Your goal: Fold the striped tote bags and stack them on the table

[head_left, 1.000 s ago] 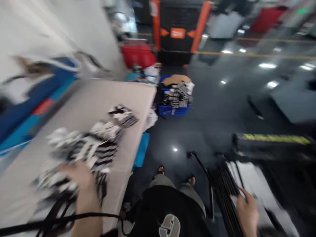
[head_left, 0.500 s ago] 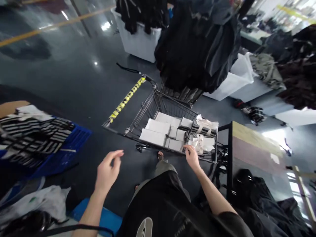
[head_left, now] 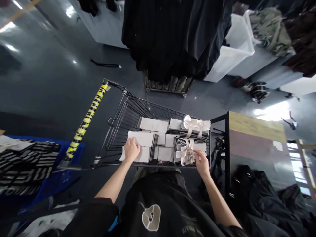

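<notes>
A black wire shopping cart [head_left: 118, 126] stands in front of me, holding several stacks of flat white-faced pieces with dark layers at their edges. My left hand [head_left: 131, 149] touches a white-topped stack [head_left: 142, 138] on the cart's left side, its fingers slightly bent and lying on it. At the near right, my right hand [head_left: 201, 161] has its fingertips pinched at the knotted white cloth strip [head_left: 187, 151] around a bundle. Behind this lies a second tied bundle [head_left: 195, 125]. What lies under the left palm is hidden.
The cart's handle [head_left: 87, 120] is wrapped in yellow-and-black tape. A blue crate [head_left: 61, 174] with striped pieces sits at the left. Dark garments [head_left: 172, 39] hang over a load beyond the cart. White bins [head_left: 237, 52] stand at the right, and a dark-framed board [head_left: 256, 144] is nearer.
My left hand has come from the air beside the cart onto a white stack. The right hand has moved to the knotted strip. My view is closer to the cart.
</notes>
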Available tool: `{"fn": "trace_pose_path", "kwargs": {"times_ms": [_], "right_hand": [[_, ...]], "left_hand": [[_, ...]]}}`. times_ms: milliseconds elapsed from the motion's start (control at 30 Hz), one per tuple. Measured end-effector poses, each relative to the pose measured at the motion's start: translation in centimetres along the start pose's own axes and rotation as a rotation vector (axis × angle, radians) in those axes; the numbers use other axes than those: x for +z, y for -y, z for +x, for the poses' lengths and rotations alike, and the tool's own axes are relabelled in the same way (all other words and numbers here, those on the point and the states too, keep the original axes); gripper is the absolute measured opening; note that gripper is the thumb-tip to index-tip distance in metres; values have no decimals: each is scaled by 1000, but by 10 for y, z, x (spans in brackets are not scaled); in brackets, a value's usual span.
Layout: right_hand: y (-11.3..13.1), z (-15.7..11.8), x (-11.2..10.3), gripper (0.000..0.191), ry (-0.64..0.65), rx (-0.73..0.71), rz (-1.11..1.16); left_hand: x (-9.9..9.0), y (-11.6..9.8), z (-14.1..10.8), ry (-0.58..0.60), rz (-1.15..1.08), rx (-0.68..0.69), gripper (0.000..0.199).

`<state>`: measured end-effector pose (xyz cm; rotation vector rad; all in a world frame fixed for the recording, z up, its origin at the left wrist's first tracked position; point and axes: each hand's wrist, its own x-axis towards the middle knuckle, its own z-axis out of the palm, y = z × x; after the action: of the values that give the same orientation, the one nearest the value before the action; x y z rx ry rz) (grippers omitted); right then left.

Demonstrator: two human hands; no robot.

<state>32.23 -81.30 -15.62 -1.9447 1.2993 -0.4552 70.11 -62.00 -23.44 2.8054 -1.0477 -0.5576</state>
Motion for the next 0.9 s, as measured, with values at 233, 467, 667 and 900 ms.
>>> {"fn": "trace_pose_path", "kwargs": {"times_ms": [233, 467, 667, 900], "right_hand": [[15, -16, 15, 29, -63, 49, -4], [39, -35, 25, 29, -212, 94, -36], [46, -83, 35, 30, -331, 258, -58], [46, -166, 45, 30, -443, 461, -94]], "left_hand": [[7, -11, -16, 124, 111, 134, 64], [4, -12, -13, 24, 101, 197, 65], [-12, -10, -8, 141, 51, 141, 69], [-44, -28, 0, 173, -88, 429, 68]]}}
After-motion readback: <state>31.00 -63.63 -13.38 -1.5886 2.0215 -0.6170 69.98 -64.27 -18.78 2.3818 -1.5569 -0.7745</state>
